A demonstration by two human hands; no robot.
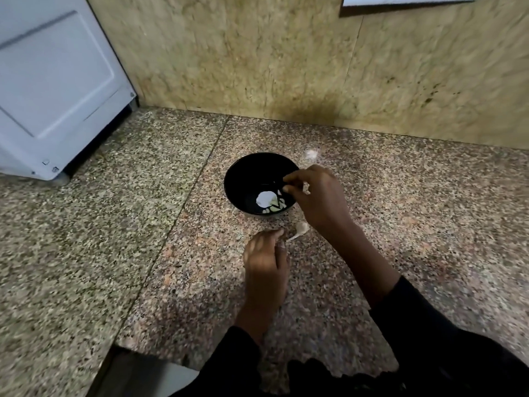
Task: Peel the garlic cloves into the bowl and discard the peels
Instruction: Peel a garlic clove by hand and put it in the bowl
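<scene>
While blurred, pale garlic cloves (270,200), black bowl (243,179)

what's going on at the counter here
A person is peeling garlic at a speckled stone counter. The right hand reaches over the rim of a black bowl that holds pale pieces, its fingertips pinching something small. The left hand rests on the counter beside a garlic piece in its skin. A white appliance stands at left.

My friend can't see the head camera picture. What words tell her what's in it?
A person's right hand reaches over a black bowl on a speckled stone counter, while the left hand rests beside a garlic piece.
</scene>
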